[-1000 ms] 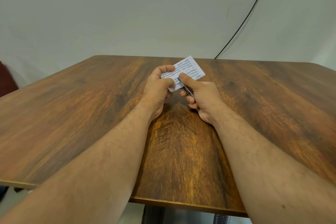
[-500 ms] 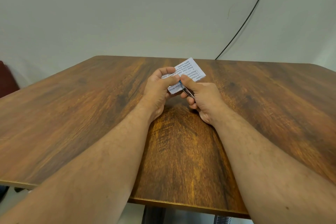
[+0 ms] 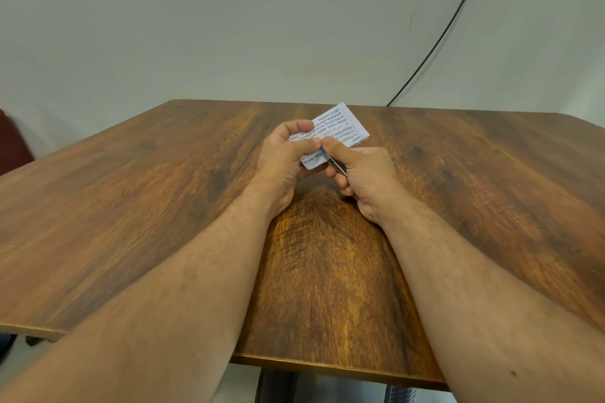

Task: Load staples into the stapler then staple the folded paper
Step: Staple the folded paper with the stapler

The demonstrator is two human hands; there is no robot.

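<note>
A small folded white paper (image 3: 340, 123) with printed text is held just above the middle of the wooden table (image 3: 131, 206). My left hand (image 3: 284, 157) pinches its left side between thumb and fingers. My right hand (image 3: 363, 173) is wrapped around a small stapler (image 3: 334, 165), of which only a thin metal edge and a blue tip show. That tip sits on the paper's near edge, right beside my left thumb. Most of the stapler is hidden inside my fist.
A black cable (image 3: 438, 39) runs down the pale wall to the table's far edge. A dark red object (image 3: 13, 147) stands off the table at the far left. The table's front edge (image 3: 327, 366) is close to me.
My two thumbs have drawn closer together on the paper, and my right thumb now presses down on the stapler's front. The paper has barely shifted.
</note>
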